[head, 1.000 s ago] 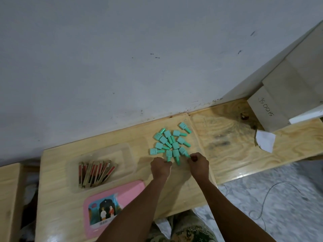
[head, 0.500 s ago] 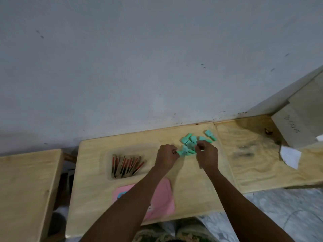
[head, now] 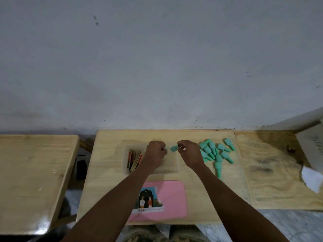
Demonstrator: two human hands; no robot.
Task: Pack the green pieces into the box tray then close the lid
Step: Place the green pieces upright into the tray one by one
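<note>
A clear plastic box tray (head: 172,169) lies on the wooden table, with several red and brown sticks (head: 133,158) at its left end. Both hands hover over the tray. My right hand (head: 189,153) pinches a green piece (head: 173,148) at its fingertips. My left hand (head: 154,152) is closed, with a bit of green showing at its fingers. A pile of several green pieces (head: 215,153) lies on the table to the right of my right hand. The pink lid (head: 167,199) with a picture label lies flat, nearer to me than the tray.
The middle table (head: 108,189) stands against a grey wall. Another wooden table (head: 31,172) is at the left across a gap. On the right table (head: 279,172) lie a white paper scrap (head: 312,178) and a grey box (head: 312,142).
Both hands have moved left from the green pile to above the tray, carrying green pieces. The camera view has shifted, so the table now sits centred.
</note>
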